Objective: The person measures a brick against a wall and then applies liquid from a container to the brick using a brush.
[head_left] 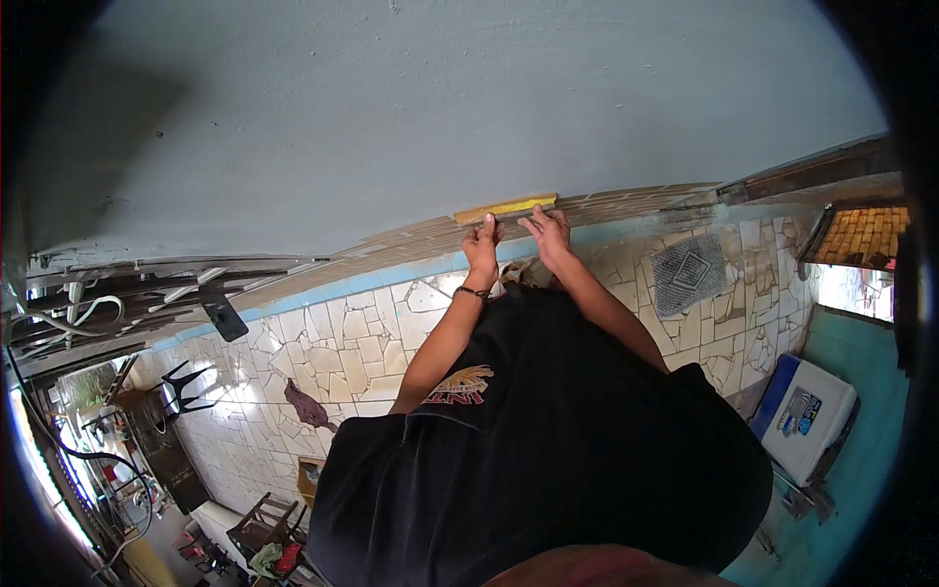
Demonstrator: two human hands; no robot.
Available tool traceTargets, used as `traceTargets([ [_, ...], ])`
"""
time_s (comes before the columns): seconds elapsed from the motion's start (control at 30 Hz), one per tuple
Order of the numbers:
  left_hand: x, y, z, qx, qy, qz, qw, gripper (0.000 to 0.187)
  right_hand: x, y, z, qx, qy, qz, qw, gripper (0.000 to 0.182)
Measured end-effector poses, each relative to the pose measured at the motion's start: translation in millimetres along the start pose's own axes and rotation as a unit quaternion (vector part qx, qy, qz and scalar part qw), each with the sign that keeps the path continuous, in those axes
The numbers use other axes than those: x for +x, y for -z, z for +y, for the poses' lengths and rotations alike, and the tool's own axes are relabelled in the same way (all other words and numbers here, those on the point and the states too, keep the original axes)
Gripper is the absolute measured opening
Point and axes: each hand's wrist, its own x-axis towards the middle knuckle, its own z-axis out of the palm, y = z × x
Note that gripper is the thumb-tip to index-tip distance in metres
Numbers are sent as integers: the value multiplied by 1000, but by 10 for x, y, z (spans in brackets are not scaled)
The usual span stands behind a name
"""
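Big plain grey-blue wall (440, 108) up top, smooth and bare all the way across. Below that, a floor (362, 352) of cracked pale tile pieces, already laid everywhere in view. Then a long strip of brownish tiles (626, 203) running along the foot of the wall, going off to both sides of the hands. So, at a guess, most of that strip is already up, and only the spot under the block is being worked right now. Can't tell from here whether anything further along is unfinished, way too small and warped by the lens.

White box (807, 416) sitting off to the right on the floor, well apart from the action. Patterned grey mat (690, 274) between it and the arms. Black chair (186, 386) way over on the left.

Smallest bit: a yellow block (506, 207) lying flat against the tile strip, right where wall meets strip. Left hand (482, 245) loosely curled, fingertips pushing up against the block's lower edge near the middle. Right hand (548, 233) just beside it, fingers close together and laid on the block's right end. Both touching it, neither wrapped around it, more pressing than gripping.
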Motion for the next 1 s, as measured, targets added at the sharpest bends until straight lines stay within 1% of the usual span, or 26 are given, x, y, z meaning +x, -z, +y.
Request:
traceTargets([
  [0.23,32,-46,19,14,-8,12,1000,32,26,-64,-65,-35,7,10,999,26],
  [0.33,30,-77,51,25,-12,16,999,32,50,-59,-63,-29,25,-15,999,26],
  [0.43,31,-79,67,39,-5,7,999,33,116,-9,-27,-41,25,-32,998,26],
  [0.63,46,-17,44,54,-8,-7,998,38,89,-18,-21,-54,40,-32,997,26],
  [0.73,25,-4,33,57,-19,-8,998,35,58,-18,-12,-53,25,-21,998,27],
  [0.87,12,40,18,74,-22,-13,997,37,24,6,21,-45,16,-18,999,29],
  [1.0,4,84,-17,79,-17,-13,997,37,-57,1,7,-29,-13,-15,999,35],
])
